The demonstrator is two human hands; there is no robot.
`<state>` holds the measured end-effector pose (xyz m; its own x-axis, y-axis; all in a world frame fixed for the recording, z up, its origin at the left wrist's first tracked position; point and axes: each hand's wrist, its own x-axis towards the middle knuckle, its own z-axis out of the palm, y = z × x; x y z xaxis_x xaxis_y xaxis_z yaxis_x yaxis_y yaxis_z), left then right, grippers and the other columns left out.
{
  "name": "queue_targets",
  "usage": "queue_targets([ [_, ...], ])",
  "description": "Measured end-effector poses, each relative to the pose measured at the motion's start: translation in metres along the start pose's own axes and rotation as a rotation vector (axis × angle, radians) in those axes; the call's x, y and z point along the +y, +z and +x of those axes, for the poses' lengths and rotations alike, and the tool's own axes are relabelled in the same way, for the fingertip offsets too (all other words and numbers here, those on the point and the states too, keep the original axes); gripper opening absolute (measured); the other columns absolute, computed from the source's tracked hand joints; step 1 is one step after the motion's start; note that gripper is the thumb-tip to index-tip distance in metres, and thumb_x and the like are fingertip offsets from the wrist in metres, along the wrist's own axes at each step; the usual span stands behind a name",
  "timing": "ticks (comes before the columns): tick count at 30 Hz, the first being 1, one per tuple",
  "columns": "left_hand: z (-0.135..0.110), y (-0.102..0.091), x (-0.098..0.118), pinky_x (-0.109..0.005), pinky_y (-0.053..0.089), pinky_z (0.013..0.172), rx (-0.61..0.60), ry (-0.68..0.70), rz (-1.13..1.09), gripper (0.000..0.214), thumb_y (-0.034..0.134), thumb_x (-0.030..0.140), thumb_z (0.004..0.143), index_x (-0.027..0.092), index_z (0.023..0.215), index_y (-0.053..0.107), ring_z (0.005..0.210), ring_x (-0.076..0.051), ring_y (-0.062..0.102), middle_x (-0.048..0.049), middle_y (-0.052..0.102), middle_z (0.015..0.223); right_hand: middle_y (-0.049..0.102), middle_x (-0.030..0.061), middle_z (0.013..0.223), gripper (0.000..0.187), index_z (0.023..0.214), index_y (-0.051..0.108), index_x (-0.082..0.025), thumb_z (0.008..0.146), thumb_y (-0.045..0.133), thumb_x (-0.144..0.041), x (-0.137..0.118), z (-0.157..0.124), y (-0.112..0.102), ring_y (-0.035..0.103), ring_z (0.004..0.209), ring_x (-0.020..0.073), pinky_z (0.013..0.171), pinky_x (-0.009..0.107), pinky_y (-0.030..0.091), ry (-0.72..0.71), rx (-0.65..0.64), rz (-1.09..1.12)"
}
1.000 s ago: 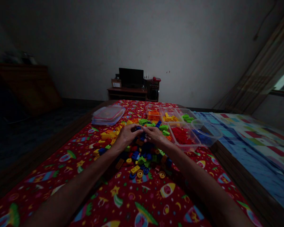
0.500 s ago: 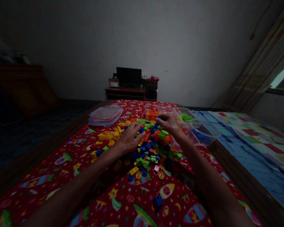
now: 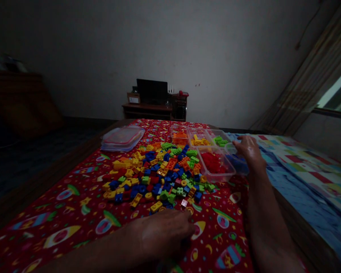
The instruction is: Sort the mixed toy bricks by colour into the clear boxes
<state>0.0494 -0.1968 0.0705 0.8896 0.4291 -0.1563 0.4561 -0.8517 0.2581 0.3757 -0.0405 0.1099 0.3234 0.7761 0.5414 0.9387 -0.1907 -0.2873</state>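
Observation:
My left hand (image 3: 169,230) is low over the cloth at the near side of the brick pile, its fingers curled down with the fingertips in shadow. What lies under them is hidden. A yellow toy brick (image 3: 156,206) and a pale pink brick (image 3: 184,203) lie just beyond it. My right hand (image 3: 248,149) hangs over the rim of the tub of blue bricks (image 3: 238,163) at the right. Its thumb and forefinger are slightly apart, and nothing shows between them. Mixed toy bricks (image 3: 159,176) spread across the middle of the table.
Clear plastic boxes hold sorted bricks: red (image 3: 211,162), yellow (image 3: 200,140), green (image 3: 221,141) and orange (image 3: 180,138). Stacked clear lids (image 3: 122,138) lie at the left. A red patterned cloth (image 3: 102,242) covers the table. A bed (image 3: 298,178) stands at the right.
My right hand has moved from the far side of the pile rightward to the blue tub. My left hand has come off the pile toward me, over where a lone blue brick lay.

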Motion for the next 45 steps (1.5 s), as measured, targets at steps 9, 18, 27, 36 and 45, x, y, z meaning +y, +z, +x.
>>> queue_targets([
  [9, -0.002, -0.042, -0.107, -0.027, 0.046, 0.077, 0.463, -0.198, -0.043, 0.019, 0.054, 0.027, 0.086, 0.022, 0.101, 0.064, 0.089, -0.019, 0.061, -0.0032, 0.065, 0.097, 0.068, 0.0111, 0.095, 0.028, 0.110, 0.064, -0.014, 0.090, 0.046, -0.023, -0.125, -0.057, 0.042, 0.061, 0.084, 0.0185, 0.078, 0.029, 0.045, -0.632, -0.236, 0.340],
  [18, -0.013, -0.022, -0.200, -0.040, 0.046, 0.089, 0.731, -0.471, 0.142, 0.029, 0.050, 0.034, 0.086, 0.017, 0.103, 0.067, 0.100, -0.027, 0.059, -0.0114, 0.066, 0.102, 0.064, 0.0105, 0.098, 0.029, 0.104, 0.063, -0.013, 0.086, 0.041, -0.005, -0.134, -0.094, 0.083, 0.056, 0.093, 0.0172, 0.087, 0.030, 0.043, -0.897, -0.338, 0.370],
  [27, -0.010, -0.027, -0.204, -0.037, 0.047, 0.090, 0.690, -0.469, 0.073, 0.029, 0.055, 0.035, 0.082, 0.019, 0.100, 0.070, 0.096, -0.025, 0.063, -0.0089, 0.071, 0.100, 0.066, 0.0095, 0.097, 0.025, 0.107, 0.062, -0.013, 0.084, 0.051, -0.014, -0.162, -0.089, 0.055, 0.058, 0.088, 0.0172, 0.081, 0.029, 0.044, -0.758, -0.276, 0.453],
  [36, -0.022, -0.035, -0.202, -0.037, 0.050, 0.086, 0.793, -0.558, -0.187, 0.039, 0.055, 0.048, 0.075, 0.019, 0.096, 0.070, 0.094, -0.027, 0.066, -0.0077, 0.073, 0.101, 0.065, 0.0142, 0.097, 0.016, 0.095, 0.065, -0.012, 0.085, 0.055, -0.018, -0.209, -0.086, 0.075, 0.059, 0.093, 0.0213, 0.079, 0.029, 0.044, -0.825, -0.553, 0.162],
  [45, -0.027, -0.035, -0.190, -0.036, 0.055, 0.079, 0.884, -0.513, -0.900, 0.064, 0.070, 0.063, 0.059, 0.016, 0.101, 0.066, 0.085, -0.024, 0.069, -0.0073, 0.073, 0.094, 0.067, 0.0125, 0.092, 0.021, 0.093, 0.066, -0.009, 0.080, 0.049, -0.007, -0.189, -0.090, 0.071, 0.059, 0.086, 0.0194, 0.074, 0.027, 0.043, -0.732, -0.519, 0.237],
])
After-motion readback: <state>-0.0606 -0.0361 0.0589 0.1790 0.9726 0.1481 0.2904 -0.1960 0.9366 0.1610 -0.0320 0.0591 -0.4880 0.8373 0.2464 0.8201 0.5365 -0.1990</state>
